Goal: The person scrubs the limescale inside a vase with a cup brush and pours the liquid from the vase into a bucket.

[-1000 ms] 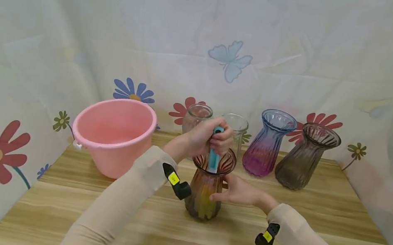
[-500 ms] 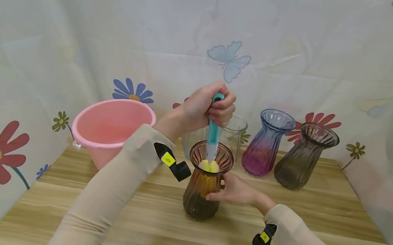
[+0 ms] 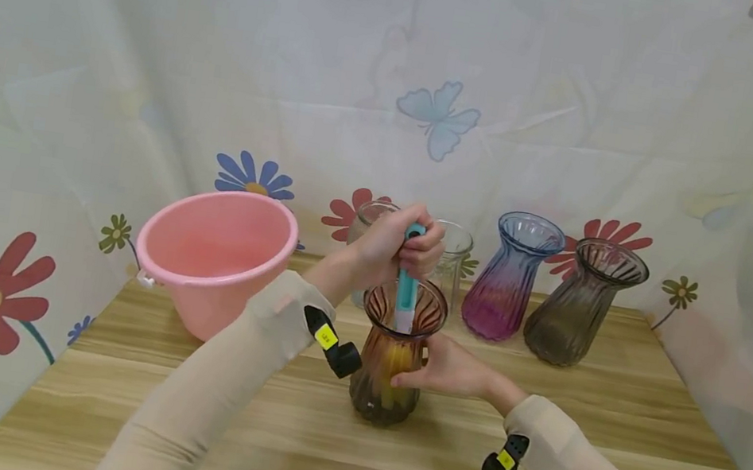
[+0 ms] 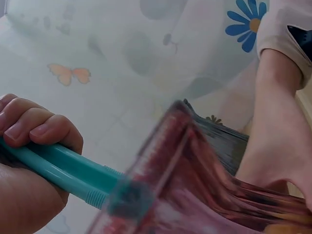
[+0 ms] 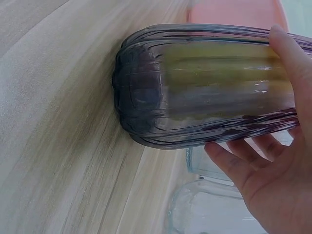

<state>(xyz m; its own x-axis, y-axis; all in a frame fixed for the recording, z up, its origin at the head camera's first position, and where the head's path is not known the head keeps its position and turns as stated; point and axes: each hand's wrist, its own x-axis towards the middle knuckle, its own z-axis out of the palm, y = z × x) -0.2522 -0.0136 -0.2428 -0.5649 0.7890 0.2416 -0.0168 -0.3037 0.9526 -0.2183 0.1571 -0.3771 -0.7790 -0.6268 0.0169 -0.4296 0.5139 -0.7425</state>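
Note:
In the head view my left hand (image 3: 398, 244) grips the teal handle of a sponge bottle brush (image 3: 406, 295) in its fist. The brush points down through the flared mouth of a ribbed glass vase (image 3: 371, 399), reddish at the top and grey-brown below. Its yellow sponge head (image 5: 219, 68) shows through the glass in the right wrist view, inside the body and above the base. My right hand (image 3: 455, 368) holds the vase by its side, thumb in front and fingers behind. The vase stands upright on the wooden table (image 3: 289, 447).
A pink bucket (image 3: 214, 309) stands at the left. Behind the hands are two clear glass jars, one (image 3: 451, 257) partly covered by the vase and one (image 3: 373, 210) by my left hand. A blue-and-pink vase (image 3: 502, 293) and a grey vase (image 3: 570, 318) stand at back right.
My left hand pulled the brush up until the sponge showed at the vase's mouth, then pushed it back down inside. The right hand and the vase stayed nearly in place.

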